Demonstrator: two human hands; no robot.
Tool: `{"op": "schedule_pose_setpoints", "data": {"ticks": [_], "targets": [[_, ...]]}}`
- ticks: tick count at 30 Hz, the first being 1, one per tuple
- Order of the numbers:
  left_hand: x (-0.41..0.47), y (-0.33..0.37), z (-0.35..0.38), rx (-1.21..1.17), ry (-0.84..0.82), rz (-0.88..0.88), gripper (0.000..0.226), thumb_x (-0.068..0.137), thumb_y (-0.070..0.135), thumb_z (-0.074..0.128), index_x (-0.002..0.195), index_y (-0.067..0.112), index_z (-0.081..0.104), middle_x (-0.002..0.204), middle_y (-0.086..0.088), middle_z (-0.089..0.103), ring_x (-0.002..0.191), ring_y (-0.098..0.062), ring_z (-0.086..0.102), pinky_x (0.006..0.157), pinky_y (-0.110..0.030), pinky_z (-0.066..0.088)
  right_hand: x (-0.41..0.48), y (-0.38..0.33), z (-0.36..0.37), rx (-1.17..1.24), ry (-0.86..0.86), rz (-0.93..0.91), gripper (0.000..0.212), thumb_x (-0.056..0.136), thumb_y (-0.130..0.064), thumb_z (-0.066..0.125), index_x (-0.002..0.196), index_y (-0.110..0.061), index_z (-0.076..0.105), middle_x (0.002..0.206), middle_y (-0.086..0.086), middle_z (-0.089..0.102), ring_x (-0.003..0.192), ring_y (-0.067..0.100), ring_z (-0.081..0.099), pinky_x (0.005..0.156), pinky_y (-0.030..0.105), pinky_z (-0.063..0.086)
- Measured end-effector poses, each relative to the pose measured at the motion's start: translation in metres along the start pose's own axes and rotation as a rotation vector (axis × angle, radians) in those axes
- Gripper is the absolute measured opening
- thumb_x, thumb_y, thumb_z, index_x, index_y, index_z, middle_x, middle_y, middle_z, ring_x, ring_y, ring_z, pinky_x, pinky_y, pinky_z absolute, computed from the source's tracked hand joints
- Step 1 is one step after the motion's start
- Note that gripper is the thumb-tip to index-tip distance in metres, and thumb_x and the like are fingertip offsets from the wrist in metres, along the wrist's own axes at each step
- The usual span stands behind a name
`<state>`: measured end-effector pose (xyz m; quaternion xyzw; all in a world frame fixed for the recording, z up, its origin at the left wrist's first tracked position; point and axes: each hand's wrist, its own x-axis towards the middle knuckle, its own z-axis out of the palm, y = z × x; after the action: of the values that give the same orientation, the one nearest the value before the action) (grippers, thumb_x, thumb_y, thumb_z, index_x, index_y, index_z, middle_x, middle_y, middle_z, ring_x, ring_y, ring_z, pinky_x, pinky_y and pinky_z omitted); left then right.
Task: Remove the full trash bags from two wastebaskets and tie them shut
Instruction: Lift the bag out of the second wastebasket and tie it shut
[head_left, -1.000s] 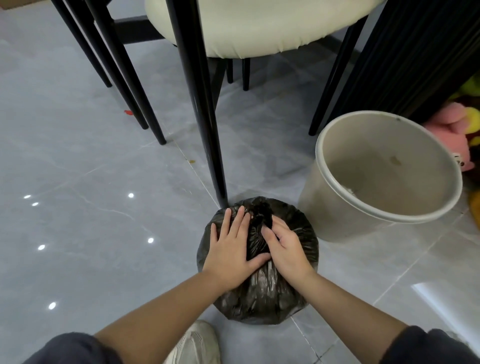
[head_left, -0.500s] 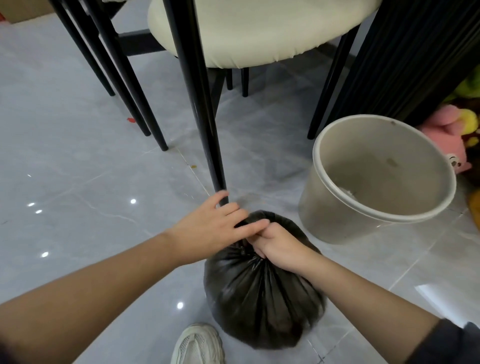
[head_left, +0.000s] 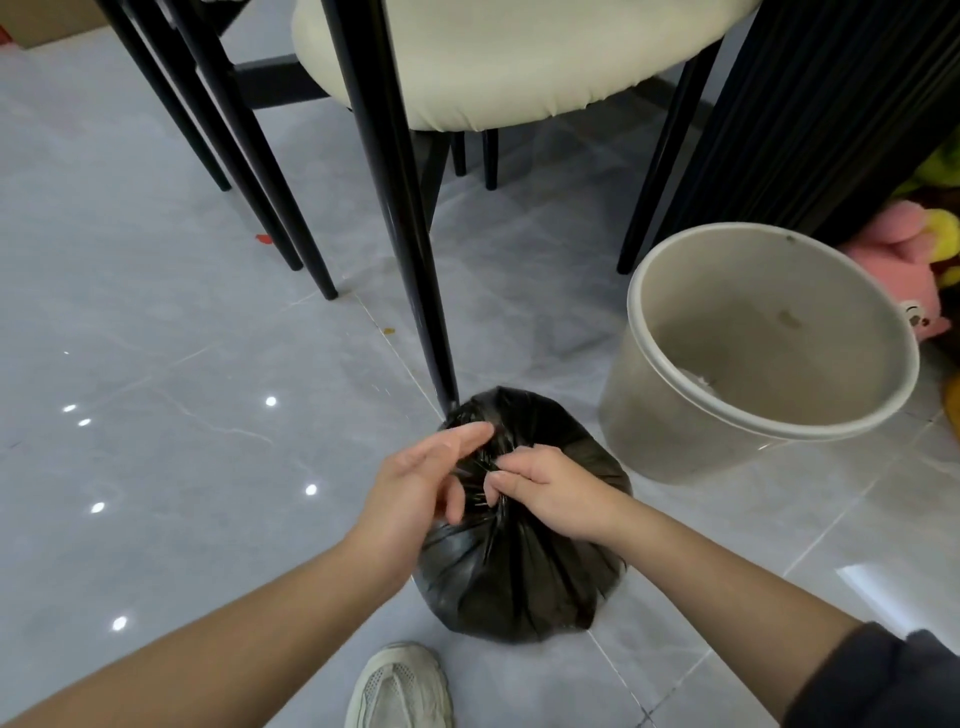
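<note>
black trash bag (head_left: 519, 587) on the floor, near-left of the wastebasket (head_left: 621, 421). right hand (head_left: 550, 488) pinches its gathered neck. left hand (head_left: 415, 488) released, straight fingers touching the bag top.

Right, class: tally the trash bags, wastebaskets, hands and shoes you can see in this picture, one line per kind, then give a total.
Black trash bag: 1
Wastebasket: 1
Hands: 2, left hand and right hand
Shoe: 1
Total: 5
</note>
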<state>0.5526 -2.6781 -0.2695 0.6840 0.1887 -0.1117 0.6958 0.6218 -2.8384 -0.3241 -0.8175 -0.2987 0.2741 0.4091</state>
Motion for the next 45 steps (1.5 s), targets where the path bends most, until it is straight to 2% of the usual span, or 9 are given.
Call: {"op": "schedule_pose_setpoints", "data": {"ticks": [2, 5, 10, 18, 30, 35, 38, 41, 45], "targets": [[0.003, -0.003, -0.011, 0.405, -0.004, 0.219, 0.033, 0.098, 0.014, 0.045, 0.125, 0.029, 0.059, 0.077, 0.005, 0.066, 0.056, -0.004, 0.055, 0.065, -0.013, 0.045, 0.0, -0.003, -0.001, 0.072, -0.043, 0.03, 0.028, 0.096, -0.032, 0.048, 0.073, -0.035, 0.064, 0.067, -0.001, 0.058, 0.069, 0.006, 0.053, 0.077, 0.019, 0.038], [0.013, -0.014, -0.025, 0.999, -0.17, 0.535, 0.044, 0.095, 0.017, 0.051, 0.139, 0.023, 0.047, 0.12, 0.007, 0.055, 0.095, -0.001, 0.056, 0.086, -0.012, 0.043, 0.002, -0.008, -0.002, 0.113, -0.107, 0.056, 0.03, 0.096, -0.029, 0.048, 0.072, -0.034, 0.064, 0.066, -0.008, 0.054, 0.066, 0.003, 0.049, 0.072, 0.021, 0.036], [0.028, -0.003, -0.041, 1.515, -0.207, 0.824, 0.029, 0.092, 0.032, 0.037, 0.08, 0.018, 0.06, 0.071, 0.004, 0.045, 0.056, -0.012, 0.042, 0.053, -0.023, 0.037, 0.001, -0.02, -0.007, 0.055, -0.218, 0.104, 0.031, 0.097, -0.027, 0.047, 0.07, -0.031, 0.061, 0.062, -0.015, 0.055, 0.064, -0.002, 0.048, 0.07, 0.019, 0.035], [0.016, 0.002, -0.029, 0.677, -0.351, 0.034, 0.034, 0.098, 0.025, 0.045, 0.066, 0.014, 0.043, 0.06, 0.009, 0.037, 0.056, -0.004, 0.035, 0.058, -0.021, 0.033, -0.006, -0.011, -0.008, -0.564, -0.042, -0.131, 0.028, 0.093, -0.038, 0.037, 0.085, -0.021, 0.057, 0.09, -0.012, 0.052, 0.095, 0.006, 0.044, 0.095, 0.034, 0.033], [-0.004, -0.01, -0.011, 0.493, -0.244, 0.035, 0.031, 0.1, 0.025, 0.041, 0.072, 0.013, 0.045, 0.061, 0.003, 0.042, 0.056, -0.011, 0.039, 0.061, -0.028, 0.037, -0.014, -0.034, -0.035, -0.794, 0.249, -0.176, 0.018, 0.081, -0.036, 0.058, 0.079, -0.029, 0.074, 0.085, -0.007, 0.049, 0.081, 0.017, 0.051, 0.058, 0.025, 0.033], [-0.016, -0.032, 0.008, 0.917, -0.033, 0.273, 0.029, 0.1, 0.034, 0.036, 0.073, 0.022, 0.038, 0.065, 0.002, 0.052, 0.067, -0.025, 0.054, 0.063, -0.036, 0.041, -0.006, -0.054, -0.036, -0.363, 0.092, 0.281, 0.014, 0.08, -0.034, 0.061, 0.081, -0.032, 0.076, 0.055, -0.017, 0.057, 0.067, 0.003, 0.057, 0.067, 0.025, 0.048], [-0.019, -0.042, 0.025, 1.095, 0.058, 0.337, 0.028, 0.1, 0.037, 0.029, 0.085, 0.02, 0.044, 0.079, -0.006, 0.064, 0.074, -0.03, 0.061, 0.062, -0.038, 0.045, -0.002, -0.059, -0.031, 0.019, 0.032, 0.522, 0.014, 0.082, -0.018, 0.063, 0.076, -0.021, 0.074, 0.054, -0.007, 0.065, 0.038, 0.001, 0.049, 0.041, 0.014, 0.036], [-0.02, -0.05, 0.03, 1.255, 0.074, 0.435, 0.029, 0.093, 0.037, 0.035, 0.074, 0.02, 0.049, 0.057, -0.002, 0.061, 0.048, -0.026, 0.06, 0.04, -0.031, 0.041, 0.001, -0.063, -0.028, 0.321, -0.004, 0.778, 0.016, 0.088, -0.006, 0.057, 0.082, -0.014, 0.069, 0.06, 0.003, 0.064, 0.036, 0.004, 0.056, 0.031, 0.011, 0.027], [-0.016, -0.054, 0.022, 1.52, 0.005, 0.52, 0.028, 0.058, 0.025, 0.08, 0.055, 0.02, 0.052, 0.035, 0.002, 0.047, 0.023, -0.017, 0.043, 0.033, -0.015, 0.021, 0.007, -0.062, -0.028, 0.656, -0.055, 0.943, 0.024, 0.095, 0.0, 0.045, 0.084, -0.012, 0.062, 0.05, 0.0, 0.067, 0.042, 0.003, 0.063, 0.037, 0.01, 0.045]]}}
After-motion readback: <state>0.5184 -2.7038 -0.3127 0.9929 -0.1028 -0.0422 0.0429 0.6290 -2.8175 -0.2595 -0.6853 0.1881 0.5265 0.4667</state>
